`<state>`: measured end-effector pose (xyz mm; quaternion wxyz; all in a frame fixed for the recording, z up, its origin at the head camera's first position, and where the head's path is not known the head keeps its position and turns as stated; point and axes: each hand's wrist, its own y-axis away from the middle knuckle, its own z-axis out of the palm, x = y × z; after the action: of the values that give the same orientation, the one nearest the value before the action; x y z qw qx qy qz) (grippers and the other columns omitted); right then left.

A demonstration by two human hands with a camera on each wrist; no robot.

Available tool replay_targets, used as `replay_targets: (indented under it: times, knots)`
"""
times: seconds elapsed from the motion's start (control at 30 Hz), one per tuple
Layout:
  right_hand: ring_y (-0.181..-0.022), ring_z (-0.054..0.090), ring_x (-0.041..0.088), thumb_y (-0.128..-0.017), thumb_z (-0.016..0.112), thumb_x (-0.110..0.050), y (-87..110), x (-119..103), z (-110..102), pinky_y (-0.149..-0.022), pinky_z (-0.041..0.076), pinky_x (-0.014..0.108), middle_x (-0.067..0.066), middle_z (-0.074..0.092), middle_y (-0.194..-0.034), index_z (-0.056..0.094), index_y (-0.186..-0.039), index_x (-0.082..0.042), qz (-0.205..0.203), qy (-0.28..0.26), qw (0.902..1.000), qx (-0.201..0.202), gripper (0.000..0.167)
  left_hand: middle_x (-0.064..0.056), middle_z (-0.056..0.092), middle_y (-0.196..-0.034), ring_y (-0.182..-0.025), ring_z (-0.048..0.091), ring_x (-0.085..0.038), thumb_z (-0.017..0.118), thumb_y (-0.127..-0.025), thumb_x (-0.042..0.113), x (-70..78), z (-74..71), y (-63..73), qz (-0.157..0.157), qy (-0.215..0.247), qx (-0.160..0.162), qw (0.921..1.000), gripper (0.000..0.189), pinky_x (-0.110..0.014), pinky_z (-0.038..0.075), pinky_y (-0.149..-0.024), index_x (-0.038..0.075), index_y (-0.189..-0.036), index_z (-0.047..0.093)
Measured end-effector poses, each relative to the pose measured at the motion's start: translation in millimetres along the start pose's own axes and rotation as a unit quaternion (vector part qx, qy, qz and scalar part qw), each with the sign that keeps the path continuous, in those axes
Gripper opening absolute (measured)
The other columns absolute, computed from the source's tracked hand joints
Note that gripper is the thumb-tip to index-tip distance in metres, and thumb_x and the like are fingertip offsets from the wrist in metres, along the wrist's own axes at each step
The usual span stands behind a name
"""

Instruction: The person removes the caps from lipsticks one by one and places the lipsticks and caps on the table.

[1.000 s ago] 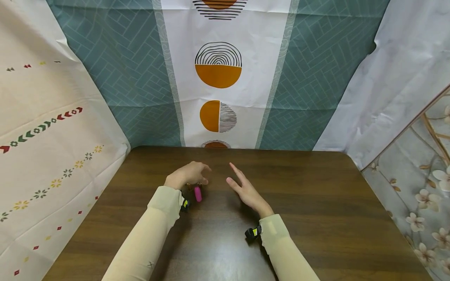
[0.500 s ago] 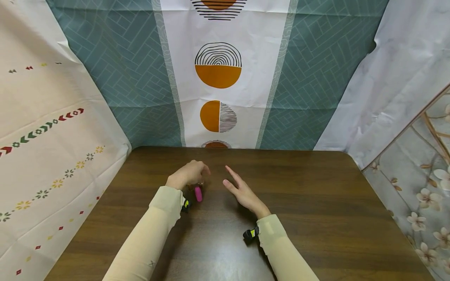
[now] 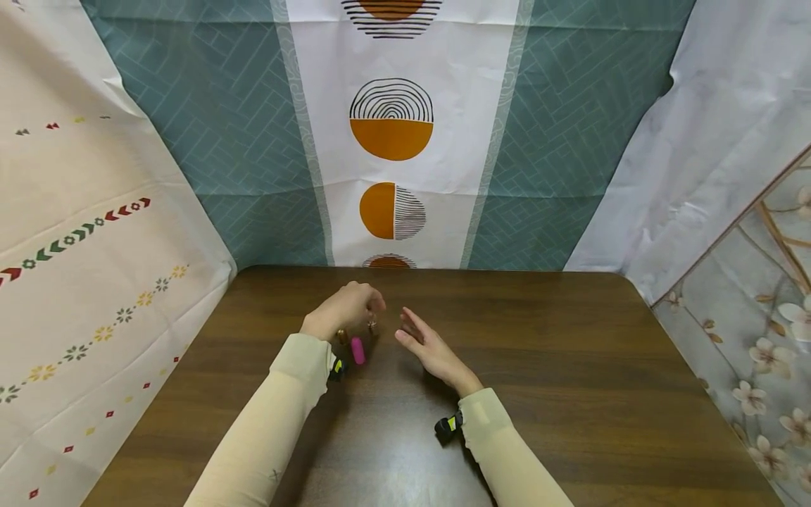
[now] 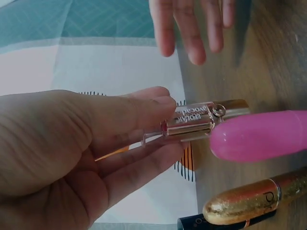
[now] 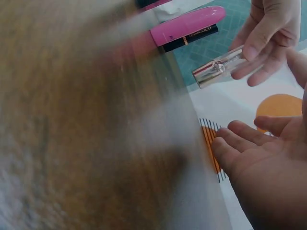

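My left hand (image 3: 345,310) pinches a lipstick (image 4: 192,120) between thumb and fingers. It has a shiny rose-gold case, a clear end and white lettering, and in the left wrist view it points away from the palm. Just beyond its far end stands a bright pink rounded tube (image 4: 259,136), with a gold glittery tube (image 4: 244,203) beside that. A black tube (image 4: 192,222) is partly hidden behind the gold one. To the right, my right hand (image 3: 437,355) hovers with extended fingers, palm toward the lipstick, holding nothing.
The brown wooden table (image 3: 570,366) runs to a patterned cloth backdrop (image 3: 405,211) at the rear. A cream embroidered cloth (image 3: 114,232) hangs on the left, and a floral panel (image 3: 760,394) stands on the right. Each wrist carries a small black camera.
My left hand has lifted slightly, and the lipstick now shows below its fingers, apart from the tubes. My right hand has drifted a little left, closer to it.
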<state>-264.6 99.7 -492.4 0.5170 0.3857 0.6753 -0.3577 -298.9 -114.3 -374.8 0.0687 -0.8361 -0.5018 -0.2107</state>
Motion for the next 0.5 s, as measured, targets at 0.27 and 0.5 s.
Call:
replay_targets:
  times: [0.27, 0.5]
  knots:
    - [-0.148, 0.040, 0.037, -0.110, 0.055, -0.027, -0.9, 1, 0, -0.119, 0.033, 0.055, 0.021, 0.043, -0.159, 0.030, -0.161, 0.002, -0.002, 0.023, 0.9997, 0.002, 0.064, -0.008, 0.076, -0.112, -0.104, 0.069, -0.024, 0.071, -0.096, 0.002, 4.3, 0.9, -4.9, 0.034, 0.019, -0.012, 0.9992, 0.022, -0.042, 0.056, -0.096, 0.006, -0.117, 0.077]
    - [-0.141, 0.048, 0.036, -0.110, 0.055, -0.026, 1.1, -2, 0, -0.115, 0.039, 0.054, 0.018, 0.053, -0.152, 0.043, -0.156, 0.000, -0.008, 0.031, 0.9995, 0.007, 0.054, -0.002, 0.075, -0.113, -0.107, 0.068, -0.021, 0.071, -0.098, 0.005, 11.1, 1.4, -8.5, 0.055, 0.019, -0.019, 0.9981, 0.019, -0.040, 0.055, -0.096, 0.010, -0.116, 0.077]
